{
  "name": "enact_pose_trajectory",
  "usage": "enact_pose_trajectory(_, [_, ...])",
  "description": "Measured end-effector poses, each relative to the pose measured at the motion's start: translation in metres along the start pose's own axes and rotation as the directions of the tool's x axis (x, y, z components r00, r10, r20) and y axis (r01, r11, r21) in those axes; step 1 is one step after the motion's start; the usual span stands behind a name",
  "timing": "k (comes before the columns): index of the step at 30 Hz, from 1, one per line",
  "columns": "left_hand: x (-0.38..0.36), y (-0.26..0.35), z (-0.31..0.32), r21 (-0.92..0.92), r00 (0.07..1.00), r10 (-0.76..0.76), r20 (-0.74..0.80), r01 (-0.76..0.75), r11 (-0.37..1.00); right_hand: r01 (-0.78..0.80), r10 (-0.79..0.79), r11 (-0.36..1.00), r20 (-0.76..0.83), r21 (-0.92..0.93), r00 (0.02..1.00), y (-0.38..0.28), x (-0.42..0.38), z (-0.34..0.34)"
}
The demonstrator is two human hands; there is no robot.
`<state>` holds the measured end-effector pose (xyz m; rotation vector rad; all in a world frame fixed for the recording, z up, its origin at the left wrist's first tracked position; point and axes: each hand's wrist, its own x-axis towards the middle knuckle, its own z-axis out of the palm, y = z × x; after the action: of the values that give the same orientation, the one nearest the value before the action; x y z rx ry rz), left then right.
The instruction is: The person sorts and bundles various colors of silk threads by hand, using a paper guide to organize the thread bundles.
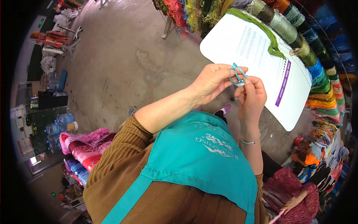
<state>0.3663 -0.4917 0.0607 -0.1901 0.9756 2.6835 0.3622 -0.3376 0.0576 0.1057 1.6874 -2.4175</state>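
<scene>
A small loop of teal thread (235,77) is stretched between my two hands, in front of my teal apron (201,153). My left hand (213,81) pinches its upper left side between thumb and fingers. On the loop's lower right, the thumb and index finger of my right hand (252,93) grip the thread, the other fingers curled. Just beyond my hands is a white board (268,74) with printed text and a purple strip. A bundle of green thread (263,30) lies along the board's upper edge.
Many coloured skeins (324,82) hang in rows at the right. More yarn (186,13) hangs at the top. Pink yarn (87,145) and water bottles (61,125) are at the left. A co-worker's hand (294,202) and red sleeve (283,183) show at the lower right.
</scene>
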Motion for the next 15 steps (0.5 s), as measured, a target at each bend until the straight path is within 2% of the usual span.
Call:
enact_pose_trajectory(2, [0.0008, 0.0000, 0.0000, 0.002, 1.000, -0.013, 0.003, 0.013, 1.000, 0.009, -0.007, 0.999, -0.042, 0.031, 0.999, -0.0021, -0.0011, 0.0065])
enact_pose_trajectory(10, [0.0032, 0.0003, -0.0027, -0.005, 0.995, -0.073, 0.063, 0.074, 0.997, -0.052, 0.055, 0.996, 0.047, -0.067, 0.997, -0.0013, 0.0040, 0.0067])
enact_pose_trajectory(15, [0.0042, -0.0019, -0.0008, 0.040, 0.999, -0.025, 0.019, 0.025, 0.999, -0.050, 0.052, 0.996, 0.027, -0.078, 0.998, 0.0000, 0.0051, 0.0070])
